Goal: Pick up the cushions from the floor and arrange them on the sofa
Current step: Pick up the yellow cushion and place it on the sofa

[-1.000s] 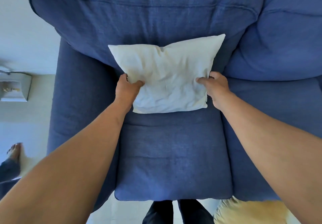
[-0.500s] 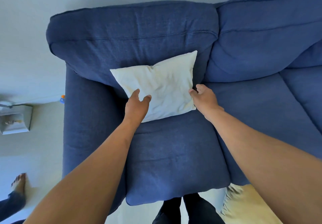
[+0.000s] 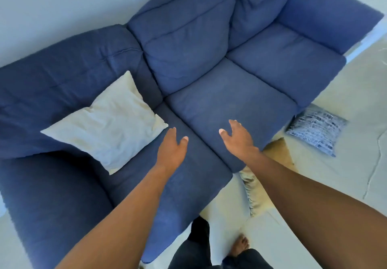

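A white cushion (image 3: 109,124) leans against the back of the blue sofa (image 3: 219,93) at its left seat. My left hand (image 3: 172,149) hovers just right of the cushion, fingers apart, touching nothing. Over the middle seat's front edge, my right hand (image 3: 237,138) is open and holds nothing. A blue-and-white patterned cushion (image 3: 316,128) lies on the floor by the sofa's right front corner.
A pale fringed rug (image 3: 254,189) lies on the light floor under my right forearm. My dark trousers and a bare foot (image 3: 239,245) show at the bottom. A pale wall runs behind the sofa.
Both hands have let go of the white cushion and drawn back to the right. The view has swung right, bringing the whole sofa and the patterned floor cushion into sight.
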`<state>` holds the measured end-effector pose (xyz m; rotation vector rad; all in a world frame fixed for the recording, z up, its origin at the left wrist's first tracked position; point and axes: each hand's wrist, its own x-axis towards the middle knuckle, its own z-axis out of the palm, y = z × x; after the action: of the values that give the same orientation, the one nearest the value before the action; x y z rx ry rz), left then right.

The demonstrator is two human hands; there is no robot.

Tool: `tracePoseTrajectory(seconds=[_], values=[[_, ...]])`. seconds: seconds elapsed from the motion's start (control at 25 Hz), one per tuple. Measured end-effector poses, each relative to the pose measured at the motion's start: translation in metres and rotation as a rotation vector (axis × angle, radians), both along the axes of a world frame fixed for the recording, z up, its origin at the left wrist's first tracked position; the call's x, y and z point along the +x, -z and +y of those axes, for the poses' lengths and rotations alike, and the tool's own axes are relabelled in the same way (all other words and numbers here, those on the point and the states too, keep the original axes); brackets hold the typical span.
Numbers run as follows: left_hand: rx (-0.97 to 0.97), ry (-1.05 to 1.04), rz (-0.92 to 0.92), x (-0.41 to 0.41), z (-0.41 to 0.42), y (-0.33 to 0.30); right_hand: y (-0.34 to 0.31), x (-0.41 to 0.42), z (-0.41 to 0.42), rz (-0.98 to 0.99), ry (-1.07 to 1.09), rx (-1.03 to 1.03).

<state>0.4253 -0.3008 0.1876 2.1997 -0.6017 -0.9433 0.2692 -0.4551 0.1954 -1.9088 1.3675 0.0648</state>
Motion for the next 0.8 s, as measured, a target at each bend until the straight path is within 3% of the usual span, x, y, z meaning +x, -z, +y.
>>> tracePoseTrajectory(seconds=[0.48, 0.8], values=[[0.082, 0.589, -0.038, -0.319, -0.09, -0.014, -0.014, -0.393, 0.014, 0.012, 0.464, -0.036], [0.19, 0.746, -0.053, -0.378, -0.165, 0.013, 0.012, -0.462, -0.009, -0.039, 0.629, 0.043]])
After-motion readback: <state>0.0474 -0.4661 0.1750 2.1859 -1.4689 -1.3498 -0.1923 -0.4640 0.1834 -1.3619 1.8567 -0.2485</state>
